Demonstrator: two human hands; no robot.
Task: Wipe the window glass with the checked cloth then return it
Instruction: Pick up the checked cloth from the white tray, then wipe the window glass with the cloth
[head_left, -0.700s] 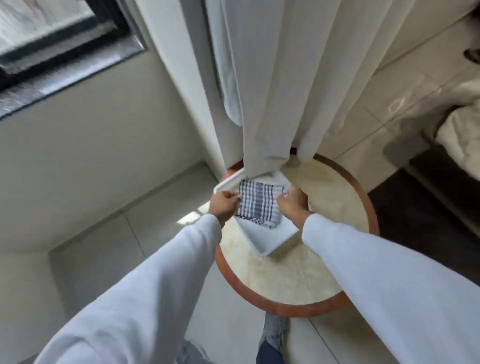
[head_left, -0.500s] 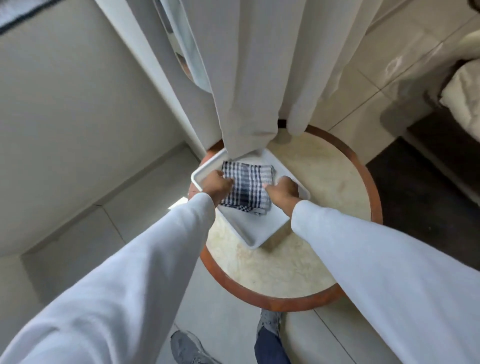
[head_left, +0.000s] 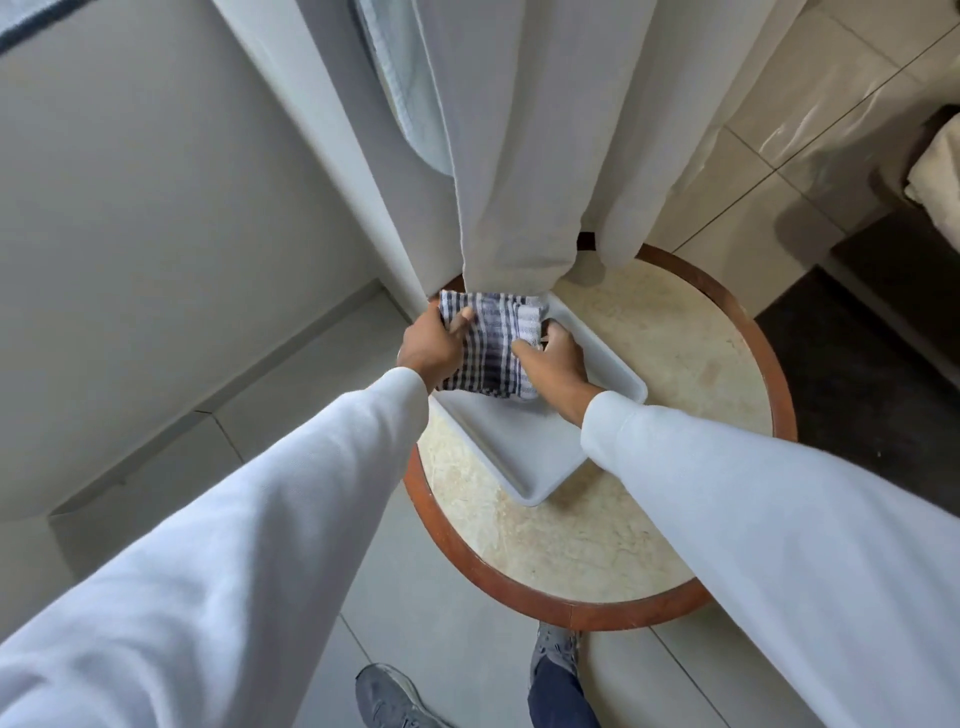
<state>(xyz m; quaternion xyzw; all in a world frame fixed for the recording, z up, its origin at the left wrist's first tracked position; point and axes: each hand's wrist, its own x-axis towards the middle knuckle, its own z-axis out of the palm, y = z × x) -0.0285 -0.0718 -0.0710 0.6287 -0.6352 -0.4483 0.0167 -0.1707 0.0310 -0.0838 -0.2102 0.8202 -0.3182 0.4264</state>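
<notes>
- One checked cloth (head_left: 491, 347), folded into a thick pad of dark navy and white checks with a paler woven band at its far right corner, sits over the far end of a single white tray (head_left: 524, 452).
- The left hand (head_left: 434, 345) grips the cloth's left edge, thumb laid on top of the fabric.
- The right hand (head_left: 553, 358) clasps the cloth's right side, fingers curled over the pale corner.
- The tray lies corner-on upon one round table (head_left: 675, 364) with a cream stone top and reddish-brown rim.
- White curtain (head_left: 519, 156) folds hang down to the tray's far edge, just touching the cloth.
- Two white sleeves and two grey shoes are visible.
</notes>
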